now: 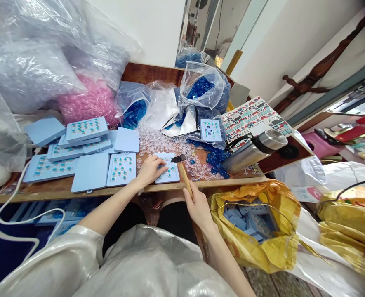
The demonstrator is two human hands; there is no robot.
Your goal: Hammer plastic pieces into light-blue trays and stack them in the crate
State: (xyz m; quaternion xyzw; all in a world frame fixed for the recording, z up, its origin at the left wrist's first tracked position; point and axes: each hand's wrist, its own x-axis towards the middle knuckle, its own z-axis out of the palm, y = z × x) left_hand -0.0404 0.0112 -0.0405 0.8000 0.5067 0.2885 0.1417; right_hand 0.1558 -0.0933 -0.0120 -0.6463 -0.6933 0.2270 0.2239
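Observation:
A small hammer [185,178] with a wooden handle and dark head is in my right hand [198,206], fingers wrapped round the lower handle. Its head is over the right side of a light-blue plastic panel [166,178] studded with small teal pieces. On that panel's left side rests my left hand [151,170], fingers extended and apart; whether a tiny piece is under them is hidden. To the left lies another studded panel [122,170], beside a plain light-blue one [90,172]. Behind, many clear plastic caps [157,142] are scattered.
Light-blue panels [58,165] are stacked at left. Bags of blue pieces [201,86] and pink pieces [86,99] stand behind. A steel flask [253,152] leans at right, near loose dark-blue pieces [215,161]. Below the table edge, a yellow sack [281,251] holds panels.

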